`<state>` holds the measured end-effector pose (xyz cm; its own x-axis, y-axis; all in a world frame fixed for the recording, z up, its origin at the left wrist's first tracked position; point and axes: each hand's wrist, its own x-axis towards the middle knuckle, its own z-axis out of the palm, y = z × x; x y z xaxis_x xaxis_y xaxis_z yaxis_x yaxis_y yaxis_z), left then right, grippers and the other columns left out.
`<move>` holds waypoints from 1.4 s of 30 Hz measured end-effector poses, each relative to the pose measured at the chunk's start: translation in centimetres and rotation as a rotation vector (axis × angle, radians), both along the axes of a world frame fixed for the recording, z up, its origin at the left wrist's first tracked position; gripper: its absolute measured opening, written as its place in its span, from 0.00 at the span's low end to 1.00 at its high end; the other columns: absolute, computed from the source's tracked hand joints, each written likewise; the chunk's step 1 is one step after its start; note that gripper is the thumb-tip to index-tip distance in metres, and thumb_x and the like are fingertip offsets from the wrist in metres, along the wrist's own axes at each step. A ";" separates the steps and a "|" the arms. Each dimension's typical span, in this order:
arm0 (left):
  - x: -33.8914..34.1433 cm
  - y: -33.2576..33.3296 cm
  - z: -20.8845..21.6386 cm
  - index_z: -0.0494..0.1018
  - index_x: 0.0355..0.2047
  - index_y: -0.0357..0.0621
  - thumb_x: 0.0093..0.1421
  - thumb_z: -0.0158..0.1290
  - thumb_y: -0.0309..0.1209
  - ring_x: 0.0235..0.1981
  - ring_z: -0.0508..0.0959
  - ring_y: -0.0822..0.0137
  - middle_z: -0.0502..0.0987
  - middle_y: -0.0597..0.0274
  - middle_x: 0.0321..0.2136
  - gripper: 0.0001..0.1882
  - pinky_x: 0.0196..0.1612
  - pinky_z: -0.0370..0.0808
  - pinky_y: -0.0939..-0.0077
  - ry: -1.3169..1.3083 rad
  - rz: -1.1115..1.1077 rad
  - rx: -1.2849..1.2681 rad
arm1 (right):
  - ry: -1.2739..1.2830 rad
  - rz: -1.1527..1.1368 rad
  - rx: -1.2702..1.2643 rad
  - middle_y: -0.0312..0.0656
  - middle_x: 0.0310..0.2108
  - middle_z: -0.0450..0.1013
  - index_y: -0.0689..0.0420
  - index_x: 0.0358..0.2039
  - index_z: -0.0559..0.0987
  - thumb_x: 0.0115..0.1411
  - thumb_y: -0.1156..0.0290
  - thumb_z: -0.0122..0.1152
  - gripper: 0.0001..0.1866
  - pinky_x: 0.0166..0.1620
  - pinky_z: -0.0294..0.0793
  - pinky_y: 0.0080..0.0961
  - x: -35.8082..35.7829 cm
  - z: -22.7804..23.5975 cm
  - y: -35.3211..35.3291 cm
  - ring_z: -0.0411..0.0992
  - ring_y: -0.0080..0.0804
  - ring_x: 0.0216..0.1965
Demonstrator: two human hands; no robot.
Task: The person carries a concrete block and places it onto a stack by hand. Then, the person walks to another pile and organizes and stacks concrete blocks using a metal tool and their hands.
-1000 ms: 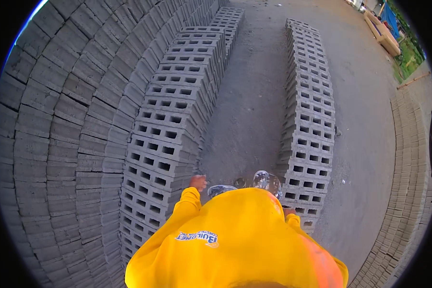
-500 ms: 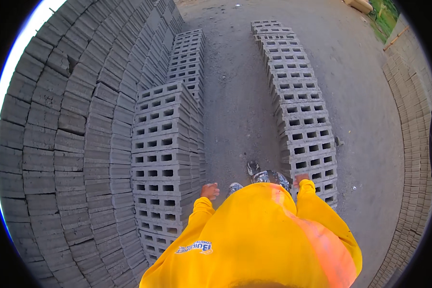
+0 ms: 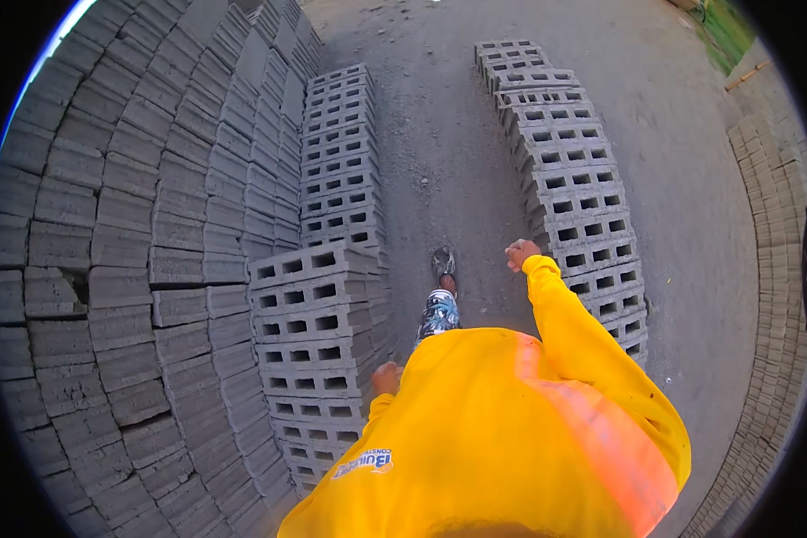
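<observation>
I am walking down a lane between stacked hollow concrete blocks, my yellow long sleeves in view. My right hand point(image 3: 521, 255) is swung forward beside the right-hand row of hollow blocks point(image 3: 589, 190). Its fingers are loosely curled in, and nothing shows in them. Lower down, my left hand point(image 3: 386, 378) hangs close to the nearer left stack of hollow blocks point(image 3: 309, 309). The sleeve and the angle hide most of its fingers. Whether it touches the blocks I cannot tell. One shoe point(image 3: 444, 263) is stepping ahead on the dusty ground.
A tall wall of stacked blocks point(image 3: 125, 260) rises on the left. Beyond the near stack, a lower row of hollow blocks point(image 3: 339, 152) continues along the lane. Grey ground point(image 3: 448, 117) with scattered grit runs between the rows. Another block wall point(image 3: 771, 260) curves along the far right.
I have moved forward, so the stacks have shifted nearer. My right hand has swung forward and inward from the right row. My left hand has dropped back, and one foot now shows farther ahead.
</observation>
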<state>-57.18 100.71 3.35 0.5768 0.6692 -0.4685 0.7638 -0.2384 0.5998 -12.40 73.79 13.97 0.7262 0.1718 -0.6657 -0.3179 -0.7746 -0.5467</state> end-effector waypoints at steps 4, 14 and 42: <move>13.9 6.3 5.3 0.75 0.37 0.39 0.67 0.44 0.33 0.23 0.79 0.67 0.80 0.57 0.27 0.12 0.26 0.75 0.73 -0.138 0.411 -0.287 | 0.182 -0.176 -0.077 0.38 0.27 0.80 0.56 0.45 0.79 0.62 0.59 0.57 0.16 0.29 0.77 0.27 4.0 -1.0 0.3 0.79 0.31 0.26; 55.6 27.9 12.2 0.75 0.44 0.41 0.64 0.49 0.45 0.26 0.79 0.70 0.81 0.59 0.32 0.20 0.25 0.73 0.79 -0.220 0.110 -0.383 | 0.323 -0.369 -0.205 0.37 0.23 0.80 0.60 0.34 0.79 0.63 0.58 0.51 0.18 0.30 0.78 0.28 16.4 -8.4 1.4 0.78 0.30 0.21; 135.2 51.7 11.9 0.76 0.45 0.39 0.63 0.47 0.42 0.34 0.82 0.66 0.82 0.58 0.36 0.20 0.33 0.77 0.72 0.520 -1.225 0.023 | 0.453 -1.306 -0.495 0.53 0.64 0.61 0.60 0.65 0.59 0.52 0.55 0.63 0.43 0.66 0.58 0.38 67.7 -21.1 21.8 0.60 0.49 0.64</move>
